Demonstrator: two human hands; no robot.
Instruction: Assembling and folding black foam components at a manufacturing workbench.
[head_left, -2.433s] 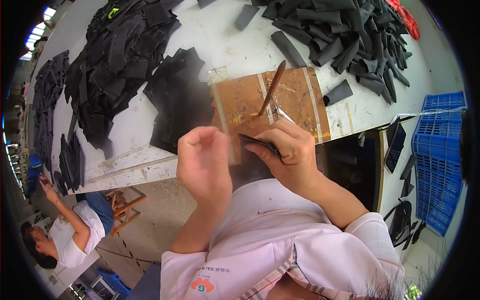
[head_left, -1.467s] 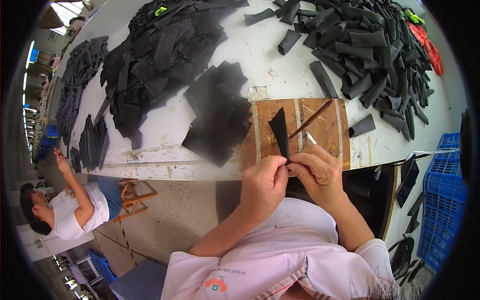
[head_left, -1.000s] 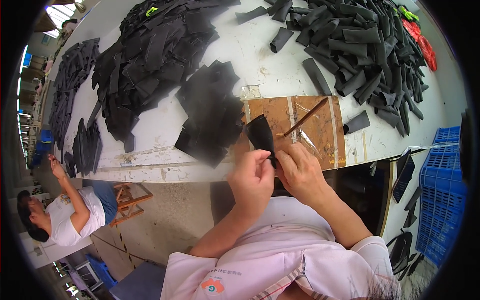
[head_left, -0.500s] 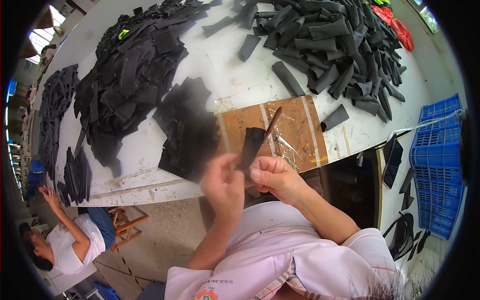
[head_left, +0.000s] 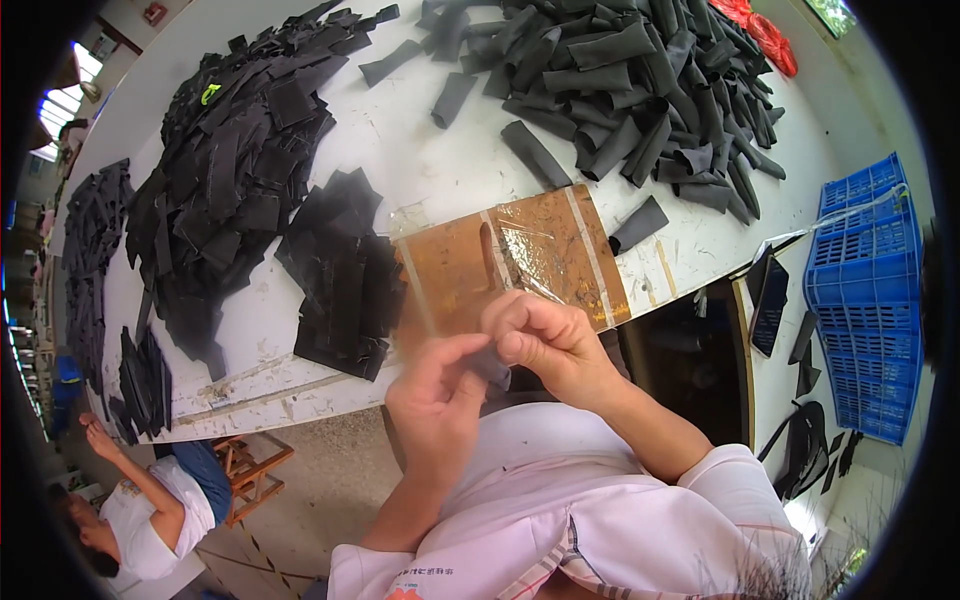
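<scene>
A dark grey fabric piece point(head_left: 489, 368) is pinched between my two hands, close in front of my chest; most of it is hidden by my fingers. My left hand point(head_left: 437, 400) closes on its left side, slightly blurred. Thumb and fingers of my right hand point(head_left: 548, 343) press together at its upper right end. Just beyond my hands lies a brown board point(head_left: 455, 262) with pale tape strips, at the table's near edge. A slim brown stick-like tool point(head_left: 490, 250) shows on the board. Left of the board rests a small stack of flat black fabric pieces point(head_left: 345, 270).
Larger heaps of flat black pieces point(head_left: 235, 165) cover the table's left side. Rolled grey tubes point(head_left: 620, 80) pile up at the far right, with red plastic point(head_left: 765, 40) behind. A blue crate point(head_left: 865, 310) stands at right. Another person point(head_left: 150, 505) sits at lower left.
The black tube-like piece that stood up from my hands now sits low between my fingers, mostly hidden. My right hand has risen slightly. The whole view has shifted a little.
</scene>
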